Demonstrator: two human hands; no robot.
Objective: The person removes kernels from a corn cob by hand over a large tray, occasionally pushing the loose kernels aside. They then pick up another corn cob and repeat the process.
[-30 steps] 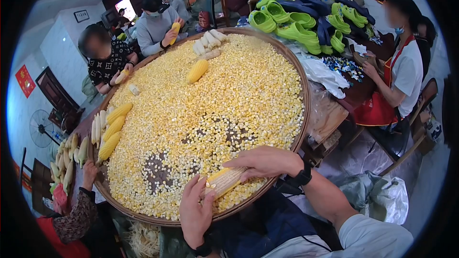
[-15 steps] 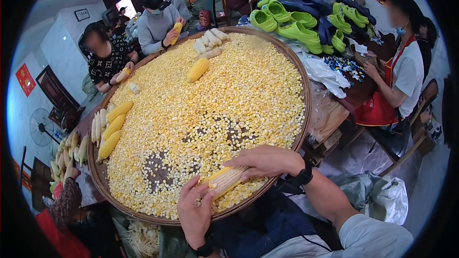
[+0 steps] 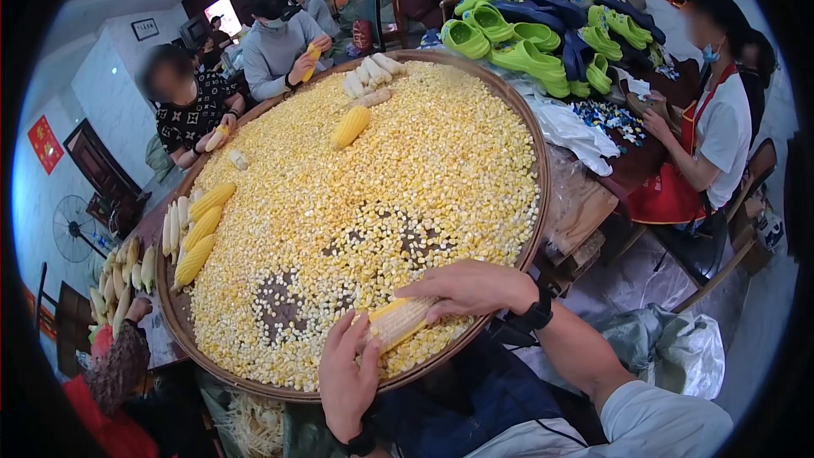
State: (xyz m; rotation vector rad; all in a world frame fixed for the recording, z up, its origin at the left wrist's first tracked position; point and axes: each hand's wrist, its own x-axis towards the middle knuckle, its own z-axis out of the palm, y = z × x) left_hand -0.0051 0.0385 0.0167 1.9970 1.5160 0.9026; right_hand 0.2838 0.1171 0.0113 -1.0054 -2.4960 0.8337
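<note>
Gripping one half-stripped corn cob (image 3: pixel 398 321), left hand (image 3: pixel 348 373) and right hand (image 3: pixel 471 287) are shelling; kernels (image 3: pixel 407 153) are covering the tray (image 3: pixel 543 161), whole cobs (image 3: pixel 199 233) waiting at nine o'clock.

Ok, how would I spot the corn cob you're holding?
Find the big round tray heaped with loose kernels. At its near rim, the left hand and right hand grip one cob. Unlike the whole yellow cobs lying along the tray's left edge, it is partly stripped.

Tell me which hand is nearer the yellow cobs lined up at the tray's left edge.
Left. The left hand holds the half-stripped cob at its lower end, on the side toward the yellow cobs; the right hand holds its other end, farther right.
</note>
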